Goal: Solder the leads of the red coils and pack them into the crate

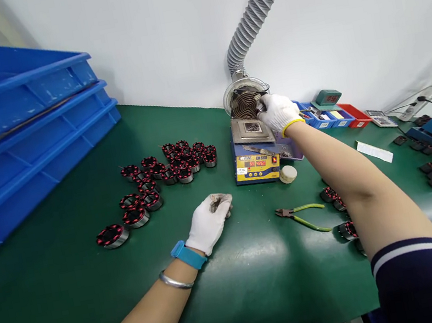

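Note:
My right hand (280, 112), in a white glove with a yellow cuff, is raised over the back of the solder pot (257, 168). Its fingers are closed on a motor stator (260, 107), mostly covered by the glove, though a silvery side shows. The pot's small square bath (253, 127) lies just below and left of that hand. Low over the green table, my left hand (208, 223) wears a white glove with stained fingertips. Its fingers are curled together, and whatever they may hold is hidden. Motor stators (151, 199) with red-and-black windings stand in a group to its left.
Green-handled cutters (307, 216) lie open before the pot, near a round white container (287, 174). Behind the pot, a fume hose (256, 12) comes down. Blue crates (25, 122) are stacked left; small blue bins (321, 121) and a red bin (355, 114) stand right.

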A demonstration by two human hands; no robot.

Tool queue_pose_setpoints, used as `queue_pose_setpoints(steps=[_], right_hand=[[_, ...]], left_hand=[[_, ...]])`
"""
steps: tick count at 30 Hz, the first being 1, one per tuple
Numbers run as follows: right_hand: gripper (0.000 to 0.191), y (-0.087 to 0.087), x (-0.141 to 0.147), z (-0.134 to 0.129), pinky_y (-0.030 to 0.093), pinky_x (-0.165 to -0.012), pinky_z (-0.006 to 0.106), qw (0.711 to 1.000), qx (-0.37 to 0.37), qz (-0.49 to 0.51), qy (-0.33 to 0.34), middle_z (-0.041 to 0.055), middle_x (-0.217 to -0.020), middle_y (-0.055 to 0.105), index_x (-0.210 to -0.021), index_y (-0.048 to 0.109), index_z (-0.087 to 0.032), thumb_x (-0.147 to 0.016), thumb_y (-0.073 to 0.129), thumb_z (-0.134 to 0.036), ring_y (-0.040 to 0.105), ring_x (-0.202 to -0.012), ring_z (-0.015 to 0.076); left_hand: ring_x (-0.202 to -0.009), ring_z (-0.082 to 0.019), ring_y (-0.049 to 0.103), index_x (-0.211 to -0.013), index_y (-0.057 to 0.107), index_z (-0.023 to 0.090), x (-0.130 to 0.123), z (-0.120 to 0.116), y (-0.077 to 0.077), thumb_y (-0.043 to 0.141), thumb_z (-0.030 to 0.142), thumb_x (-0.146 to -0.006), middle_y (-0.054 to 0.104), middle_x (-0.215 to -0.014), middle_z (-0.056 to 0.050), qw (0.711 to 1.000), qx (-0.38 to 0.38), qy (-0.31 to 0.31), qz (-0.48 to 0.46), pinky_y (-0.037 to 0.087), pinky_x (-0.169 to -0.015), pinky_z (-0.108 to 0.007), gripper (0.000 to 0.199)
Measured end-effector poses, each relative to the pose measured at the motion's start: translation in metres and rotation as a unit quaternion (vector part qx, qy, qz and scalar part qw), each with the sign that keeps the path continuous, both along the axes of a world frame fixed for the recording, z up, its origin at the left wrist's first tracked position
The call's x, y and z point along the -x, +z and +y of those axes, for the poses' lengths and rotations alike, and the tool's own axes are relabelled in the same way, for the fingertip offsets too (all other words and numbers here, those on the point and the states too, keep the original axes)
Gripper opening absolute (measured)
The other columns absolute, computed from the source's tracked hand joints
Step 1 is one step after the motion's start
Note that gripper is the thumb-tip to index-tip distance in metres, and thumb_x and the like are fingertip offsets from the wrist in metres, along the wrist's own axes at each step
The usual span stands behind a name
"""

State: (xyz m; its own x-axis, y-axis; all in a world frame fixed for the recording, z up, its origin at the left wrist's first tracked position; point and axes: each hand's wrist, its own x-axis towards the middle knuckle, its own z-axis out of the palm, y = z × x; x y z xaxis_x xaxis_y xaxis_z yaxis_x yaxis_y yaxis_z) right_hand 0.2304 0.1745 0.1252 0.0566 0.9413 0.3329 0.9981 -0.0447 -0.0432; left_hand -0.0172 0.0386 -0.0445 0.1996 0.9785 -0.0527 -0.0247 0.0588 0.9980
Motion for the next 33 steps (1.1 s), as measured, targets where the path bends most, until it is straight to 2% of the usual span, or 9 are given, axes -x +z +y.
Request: queue_pose_setpoints(steps=[4, 7, 14, 18, 20, 24, 27, 30, 33], right_hand=[[0.034, -0.003, 0.008, -0.03, 0.049, -0.086, 0.045, 0.99, -0.015, 0.138, 0.039, 0.0061, -0.098, 0.069, -0.106, 0.067, -0.022, -0.079, 0.059, -0.041, 0.063, -0.097, 0.0291], [0.041, -0.028, 0.029, -0.06, 0.052, -0.083, 0.042, 0.959, 0.031, 0.271, 0.072, 0.0042, -0.093, 0.07, -0.111, 0.067, -0.023, -0.077, 0.063, -0.044, 0.066, -0.09, 0.0264], [0.052, -0.098, 0.098, -0.136, 0.058, -0.075, 0.036, 0.843, 0.153, 0.497, 0.14, 0.003, -0.094, 0.071, -0.12, 0.062, -0.026, -0.072, 0.073, -0.044, 0.068, -0.081, 0.0217], [0.044, -0.1, 0.101, -0.147, 0.059, -0.066, 0.032, 0.726, 0.285, 0.608, 0.15, 0.0033, -0.085, 0.071, -0.114, 0.063, -0.022, -0.082, 0.062, -0.051, 0.069, -0.072, 0.0183], [0.037, -0.096, 0.093, -0.144, 0.059, -0.061, 0.028, 0.694, 0.338, 0.623, 0.124, 0.0035, -0.078, 0.071, -0.104, 0.065, -0.019, -0.082, 0.063, -0.049, 0.068, -0.066, 0.0162], [0.028, -0.095, 0.08, -0.136, 0.059, -0.057, 0.025, 0.705, 0.348, 0.609, 0.104, 0.0029, -0.076, 0.071, -0.093, 0.067, -0.018, -0.074, 0.073, -0.038, 0.067, -0.063, 0.0152], [0.037, -0.103, 0.078, -0.136, 0.06, -0.065, 0.028, 0.73, 0.274, 0.619, 0.095, 0.0032, -0.085, 0.072, -0.104, 0.066, -0.018, -0.07, 0.075, -0.031, 0.068, -0.071, 0.0165], [0.04, -0.109, 0.082, -0.138, 0.059, -0.074, 0.029, 0.746, 0.201, 0.625, 0.107, 0.0042, -0.095, 0.071, -0.106, 0.064, -0.017, -0.068, 0.075, -0.026, 0.068, -0.08, 0.016], [0.039, -0.11, 0.086, -0.141, 0.059, -0.069, 0.029, 0.716, 0.198, 0.663, 0.093, 0.0043, -0.095, 0.071, -0.103, 0.063, -0.017, -0.066, 0.074, -0.023, 0.067, -0.076, 0.015]], left_hand=[[-0.081, -0.017, 0.063, -0.109, 0.061, 0.011, -0.003, 0.001, -0.006, 0.066, 0.045, -0.077, 0.068, -0.094, -0.01, 0.999, -0.038, 0.031, 0.008, 0.051, -0.075, -0.03, 0.048], [-0.096, -0.021, 0.065, -0.126, 0.054, 0.01, -0.008, -0.005, -0.004, 0.063, 0.042, -0.08, 0.066, -0.112, -0.015, 0.996, -0.08, 0.037, 0.016, 0.052, -0.085, -0.033, 0.057], [-0.115, -0.029, 0.059, -0.149, 0.021, 0.008, -0.009, -0.026, 0.003, 0.051, 0.039, -0.087, 0.057, -0.13, -0.02, 0.975, -0.152, 0.045, 0.158, 0.046, -0.1, -0.04, 0.075], [-0.131, -0.027, 0.044, -0.15, 0.016, 0.009, 0.0, -0.025, -0.003, 0.046, 0.039, -0.089, 0.043, -0.143, -0.018, 0.974, -0.17, 0.042, 0.147, 0.038, -0.109, -0.037, 0.074], [-0.136, -0.025, 0.038, -0.15, 0.018, 0.012, 0.0, -0.022, -0.006, 0.045, 0.036, -0.089, 0.039, -0.148, -0.015, 0.974, -0.193, 0.0, 0.121, 0.034, -0.112, -0.035, 0.071], [-0.13, -0.025, 0.047, -0.148, 0.022, 0.016, -0.007, -0.021, -0.003, 0.058, 0.034, -0.082, 0.045, -0.143, -0.014, 0.975, -0.199, -0.028, 0.09, 0.041, -0.107, -0.036, 0.078], [-0.103, -0.024, 0.063, -0.135, 0.038, 0.015, -0.012, -0.023, 0.007, 0.075, 0.039, -0.067, 0.06, -0.123, -0.015, 0.974, -0.176, 0.052, 0.133, 0.053, -0.087, -0.035, 0.081], [-0.079, -0.02, 0.065, -0.105, 0.056, 0.017, -0.01, -0.023, 0.013, 0.076, 0.045, -0.065, 0.068, -0.093, -0.007, 0.968, -0.152, 0.093, 0.179, 0.053, -0.073, -0.032, 0.053], [-0.075, -0.018, 0.064, -0.089, 0.059, 0.019, -0.005, -0.022, 0.012, 0.063, 0.042, -0.08, 0.067, -0.083, -0.004, 0.972, -0.163, 0.06, 0.158, 0.051, -0.073, -0.03, 0.026]])
